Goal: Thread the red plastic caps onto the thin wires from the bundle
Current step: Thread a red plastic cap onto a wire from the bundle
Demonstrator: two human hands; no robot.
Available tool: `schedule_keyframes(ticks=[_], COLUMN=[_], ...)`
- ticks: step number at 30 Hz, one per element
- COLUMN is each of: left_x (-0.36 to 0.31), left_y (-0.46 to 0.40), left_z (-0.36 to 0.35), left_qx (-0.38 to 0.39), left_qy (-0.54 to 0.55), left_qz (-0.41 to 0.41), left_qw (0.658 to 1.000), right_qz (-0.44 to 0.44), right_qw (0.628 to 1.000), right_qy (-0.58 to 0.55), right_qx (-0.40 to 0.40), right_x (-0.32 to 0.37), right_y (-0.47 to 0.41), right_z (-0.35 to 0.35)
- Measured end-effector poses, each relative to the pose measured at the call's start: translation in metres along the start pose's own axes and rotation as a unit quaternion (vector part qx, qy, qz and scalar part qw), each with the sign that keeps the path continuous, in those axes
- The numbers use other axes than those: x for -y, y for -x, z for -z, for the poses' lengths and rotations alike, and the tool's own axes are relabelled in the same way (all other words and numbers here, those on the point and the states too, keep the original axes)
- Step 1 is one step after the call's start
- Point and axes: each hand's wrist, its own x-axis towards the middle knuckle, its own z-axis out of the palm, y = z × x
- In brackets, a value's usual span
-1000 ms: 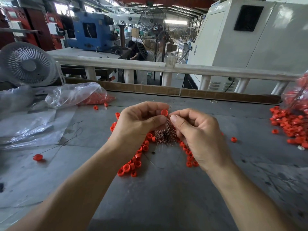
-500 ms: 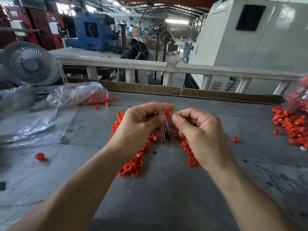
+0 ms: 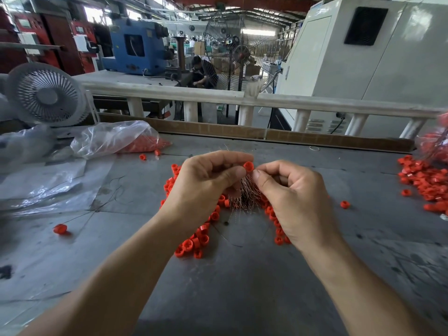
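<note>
Pinching one red cap (image 3: 248,165) between my left hand's (image 3: 204,184) thumb and forefinger, I hold it over the wire bundle (image 3: 247,190), above the gray table (image 3: 242,287). My right hand (image 3: 291,197) curls round the wires, thumb beside the cap. I judge I'm mid-threading; next needs one wire tip steered into the cap's hole.

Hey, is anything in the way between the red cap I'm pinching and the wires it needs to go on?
Nothing visible. The red cap, pinched by the left hand, sits right above the wire bundle, with the right hand beside it. Whether a wire tip has entered the cap is too fine to tell.
</note>
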Motion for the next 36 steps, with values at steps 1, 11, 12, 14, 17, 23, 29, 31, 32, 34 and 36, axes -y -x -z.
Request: schedule_keyframes(ticks=[1, 11, 12, 14, 17, 23, 29, 31, 32, 34, 36], left_x=[-0.0002, -0.0017, -0.0018, -0.0017, -0.0011, -0.001, 0.0022, 0.0027, 0.003, 0.0034, 0.0035], left_y=[-0.0004, -0.0007, -0.0007, -0.0008, -0.0014, -0.002, -0.003, -0.0033, -0.0032, -0.0031, -0.0028], left_z=[0.0001, -0.0013, -0.0015, -0.0018, -0.0024, -0.0008, 0.0005, 0.0011, 0.0014, 0.0018, 0.0015], left_qx=[-0.001, 0.003, 0.003, -0.002, -0.01, -0.016, -0.014, -0.007, -0.002, 0.007, 0.014], left_qy=[0.005, 0.048, 0.049, 0.046, 0.05, 0.095, 0.122, 0.126, 0.13, 0.139, 0.148], left_qz=[0.003, 0.03, 0.03, 0.031, 0.037, 0.056, 0.064, 0.068, 0.07, 0.075, 0.08], left_qw=[1.0, 0.998, 0.998, 0.998, 0.998, 0.994, 0.99, 0.99, 0.989, 0.987, 0.986], right_qz=[0.001, 0.0, 0.0, 0.003, 0.005, -0.042, -0.101, -0.107, -0.11, -0.117, -0.117], right_qw=[1.0, 1.0, 1.0, 1.0, 1.0, 0.997, 0.987, 0.987, 0.986, 0.985, 0.984], right_qy=[0.0, -0.006, -0.004, 0.001, -0.001, -0.041, -0.103, -0.104, -0.105, -0.109, -0.104], right_qx=[-0.001, -0.002, -0.003, -0.003, 0.004, 0.041, 0.065, 0.066, 0.066, 0.071, 0.083], right_x=[0.0001, -0.0034, -0.0037, -0.0039, -0.0048, -0.0078, -0.0069, -0.0067, -0.0069, -0.0069, -0.0072], right_y=[0.0, -0.0026, -0.0027, -0.0024, -0.0021, -0.0037, -0.0043, -0.0044, -0.0046, -0.0048, -0.0042], right_z=[0.0004, -0.0003, -0.0002, -0.0001, 0.0004, 0.0003, -0.0015, -0.0014, -0.0015, -0.0018, -0.0024])
